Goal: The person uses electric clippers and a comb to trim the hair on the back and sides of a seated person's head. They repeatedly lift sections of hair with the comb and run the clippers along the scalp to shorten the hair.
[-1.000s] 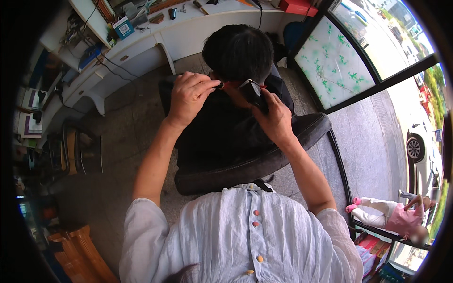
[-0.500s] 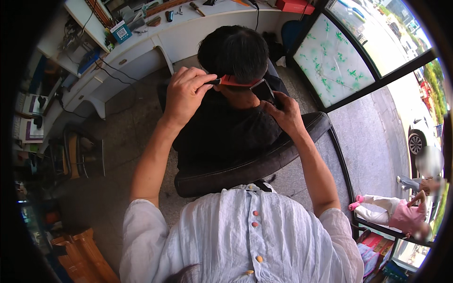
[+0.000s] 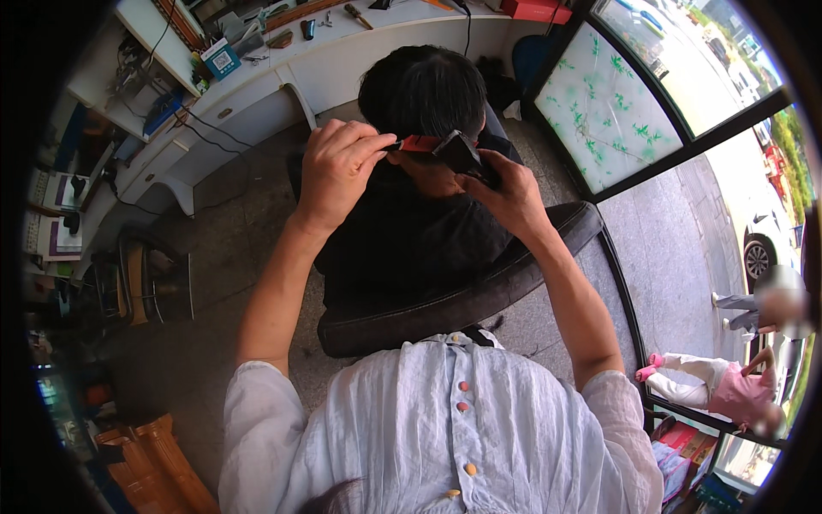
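A person [image 3: 422, 90] with short black hair sits ahead of me, back turned, wearing a black cape [image 3: 411, 248]. Pinched in my left hand [image 3: 341, 171] is the dark handle of a red comb [image 3: 421, 144], which lies across the hair at the back of the head. My right hand [image 3: 511, 193] is closed around a black hair clipper [image 3: 465, 156]. The clipper's head rests at the comb's right part, over the nape. The comb's teeth are mostly hidden against the hair and behind the clipper.
The dark chair back [image 3: 454, 295] curves between me and the seated person. A white counter [image 3: 325, 43] with small tools runs along the far side. At right stands a black-framed glass door [image 3: 604, 111]; people and a white car are outside. An orange-brown object [image 3: 154, 463] sits at lower left.
My right hand has moved the clipper left along the comb, from its right end toward its middle. The comb and my left hand have stayed nearly still. A person outside has shifted.
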The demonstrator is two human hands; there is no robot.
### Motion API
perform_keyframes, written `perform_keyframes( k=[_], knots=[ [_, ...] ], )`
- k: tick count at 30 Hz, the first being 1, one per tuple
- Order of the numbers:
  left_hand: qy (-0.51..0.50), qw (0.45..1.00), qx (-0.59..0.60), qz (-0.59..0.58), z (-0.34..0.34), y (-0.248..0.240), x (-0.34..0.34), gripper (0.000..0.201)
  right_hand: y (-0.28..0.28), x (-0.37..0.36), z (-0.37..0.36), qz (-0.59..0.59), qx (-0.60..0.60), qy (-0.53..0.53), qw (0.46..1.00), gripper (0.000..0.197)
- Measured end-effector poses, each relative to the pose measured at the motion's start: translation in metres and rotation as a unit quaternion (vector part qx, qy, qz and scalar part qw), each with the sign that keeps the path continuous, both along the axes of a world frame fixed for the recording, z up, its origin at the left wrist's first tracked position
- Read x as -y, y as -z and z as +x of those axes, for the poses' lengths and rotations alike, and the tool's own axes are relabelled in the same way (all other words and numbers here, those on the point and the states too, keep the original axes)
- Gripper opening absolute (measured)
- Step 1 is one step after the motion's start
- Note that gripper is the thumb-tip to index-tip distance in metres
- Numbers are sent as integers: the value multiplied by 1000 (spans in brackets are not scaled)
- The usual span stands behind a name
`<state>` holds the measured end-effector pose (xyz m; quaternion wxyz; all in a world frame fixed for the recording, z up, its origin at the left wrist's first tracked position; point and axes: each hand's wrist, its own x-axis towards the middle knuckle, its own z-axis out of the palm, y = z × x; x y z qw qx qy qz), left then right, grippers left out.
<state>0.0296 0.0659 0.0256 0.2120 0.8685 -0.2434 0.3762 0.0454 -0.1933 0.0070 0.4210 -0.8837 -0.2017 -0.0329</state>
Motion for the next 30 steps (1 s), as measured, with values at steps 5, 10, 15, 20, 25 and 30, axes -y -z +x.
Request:
perform_keyframes(
  k=[5, 10, 15, 20, 25, 30],
  knots=[
    [16, 998, -59, 16, -2, -2, 2, 28, -3, -8, -7, -50, 98, -26, 994, 44],
    [5, 988, -152, -19, 1, 8, -6, 27, 1, 8, -3, -41, 21, -21, 999, 42],
    [-9, 994, -100, -45, 2, 3, -3, 27, 4, 26, 9, -37, -44, 28, 998, 47],
    [-6, 998, -49, -29, 1, 4, 1, 26, 6, 29, 16, -47, -22, 18, 998, 48],
    [-5, 999, -30, -14, 2, 3, 1, 28, -9, 20, 17, -56, -21, -11, 998, 41],
    [0, 1000, -20, 2, 2, 0, 2, 29, -17, 11, 21, -110, 38, -56, 992, 49]
  ],
)
